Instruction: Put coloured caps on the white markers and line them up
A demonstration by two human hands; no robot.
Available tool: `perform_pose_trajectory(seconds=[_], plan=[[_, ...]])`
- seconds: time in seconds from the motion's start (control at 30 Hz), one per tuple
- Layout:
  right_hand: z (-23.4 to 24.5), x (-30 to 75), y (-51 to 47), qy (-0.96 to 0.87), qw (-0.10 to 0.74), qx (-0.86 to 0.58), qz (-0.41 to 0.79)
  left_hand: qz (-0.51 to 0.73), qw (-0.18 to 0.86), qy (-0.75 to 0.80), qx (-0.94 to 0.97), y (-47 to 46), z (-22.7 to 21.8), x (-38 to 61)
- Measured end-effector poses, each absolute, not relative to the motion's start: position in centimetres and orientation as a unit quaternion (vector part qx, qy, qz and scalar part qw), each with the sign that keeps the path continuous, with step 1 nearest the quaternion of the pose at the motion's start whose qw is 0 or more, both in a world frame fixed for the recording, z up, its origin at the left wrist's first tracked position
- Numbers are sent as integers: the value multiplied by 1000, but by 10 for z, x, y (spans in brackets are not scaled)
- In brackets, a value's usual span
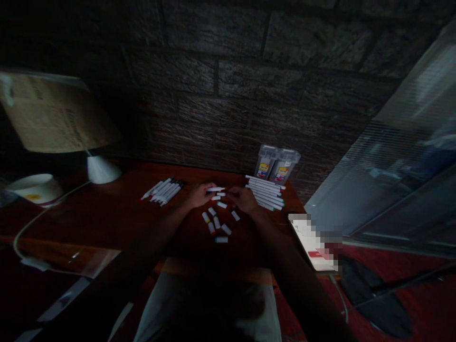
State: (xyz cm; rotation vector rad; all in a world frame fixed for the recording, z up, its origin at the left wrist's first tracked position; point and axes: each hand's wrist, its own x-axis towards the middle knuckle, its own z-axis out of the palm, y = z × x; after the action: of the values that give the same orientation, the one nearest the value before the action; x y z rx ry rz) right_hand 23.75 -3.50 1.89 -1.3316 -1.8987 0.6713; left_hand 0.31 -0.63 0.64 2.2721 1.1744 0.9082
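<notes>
My left hand (199, 194) and my right hand (244, 198) meet over a dark red table (117, 213). Together they hold a white marker (214, 189) level between them, fingers curled on it. Just below the hands lie several loose white marker caps (217, 222) with coloured tips. A row of capped white markers (163, 191) lies to the left of my left hand. Another row of white markers (266, 192) lies to the right of my right hand.
Two clear marker cases (277, 164) lean against the brick wall behind the right row. A white lamp base (103, 170) and a tan shade (53, 114) stand at the left, with a cable (24, 228) trailing. A booklet (313, 242) lies at the table's right edge.
</notes>
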Motion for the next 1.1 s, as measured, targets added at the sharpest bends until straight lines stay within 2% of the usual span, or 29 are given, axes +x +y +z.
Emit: perform_pose_trajectory(seconds=[0.37, 1.1], plan=[[7, 223, -31, -718, 402, -516, 238, 322, 220, 423, 818, -8, 9, 5], [16, 220, -36, -680, 491, -472, 272, 326, 207, 392, 835, -14, 12, 8]])
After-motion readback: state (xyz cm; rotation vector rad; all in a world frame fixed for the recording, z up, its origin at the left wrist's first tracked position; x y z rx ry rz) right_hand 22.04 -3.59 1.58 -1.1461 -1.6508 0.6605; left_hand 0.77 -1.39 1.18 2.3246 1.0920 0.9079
